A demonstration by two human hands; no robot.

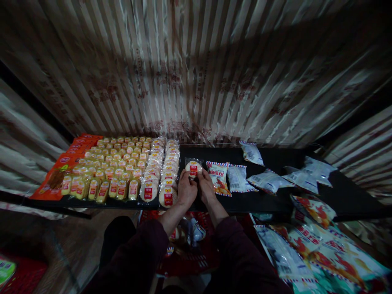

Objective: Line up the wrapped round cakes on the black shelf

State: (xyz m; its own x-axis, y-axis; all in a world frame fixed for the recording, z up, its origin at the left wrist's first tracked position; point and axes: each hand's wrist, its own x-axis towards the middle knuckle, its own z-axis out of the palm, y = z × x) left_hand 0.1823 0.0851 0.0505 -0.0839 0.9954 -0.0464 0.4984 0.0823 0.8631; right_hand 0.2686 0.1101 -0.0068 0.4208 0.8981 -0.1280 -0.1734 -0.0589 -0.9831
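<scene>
Both my hands hold one small round wrapped cake (193,168) with a red label, just above the black shelf (275,201). My left hand (186,188) pinches its left side and my right hand (206,184) pinches its right side. The cake sits right of two neat rows of the same round cakes (167,169). Further left stand several rows of small yellow wrapped snacks (113,167), and orange packets (69,157) lie at the far left.
Loose snack bags (228,178) with red, white and blue edges lie scattered on the shelf to the right. A heap of similar bags (315,241) fills the lower right. A red crate (190,253) with more wrapped goods sits below between my arms. A striped wall rises behind.
</scene>
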